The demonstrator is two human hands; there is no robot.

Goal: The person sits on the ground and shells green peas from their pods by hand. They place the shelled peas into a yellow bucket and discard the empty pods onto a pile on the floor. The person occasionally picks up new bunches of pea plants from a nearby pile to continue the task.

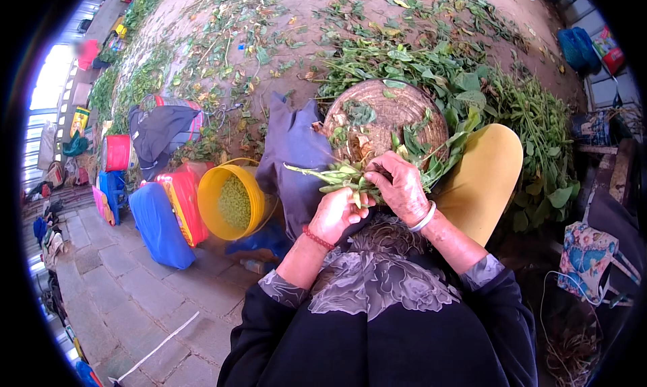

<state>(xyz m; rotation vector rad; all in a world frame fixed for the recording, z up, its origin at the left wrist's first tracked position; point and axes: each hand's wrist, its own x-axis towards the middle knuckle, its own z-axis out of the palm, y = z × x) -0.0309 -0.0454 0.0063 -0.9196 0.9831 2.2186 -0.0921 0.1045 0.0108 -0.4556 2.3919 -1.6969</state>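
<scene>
Both my hands meet over my lap at a leafy stalk with green bean pods [346, 175]. My left hand [336, 215], with a red bead bracelet at the wrist, has its fingers curled round pods at the stalk's lower side. My right hand [402, 187], with a pale bangle, pinches the same stalk from the right; its fingertips partly hide the plant. Just beyond the hands lies a round, ridged brown surface [374, 114] with loose leaves on it. To the left, a yellow bucket [204, 205] holds many small green beans [235, 202].
A heap of bean plants [536, 119] lies ahead and right. Loose leaves cover much of the ground ahead. Beside the bucket are a red package [189, 200] and a blue bundle [159, 225]. A floral bag [586, 260] is at the right, and a person in pink is far left.
</scene>
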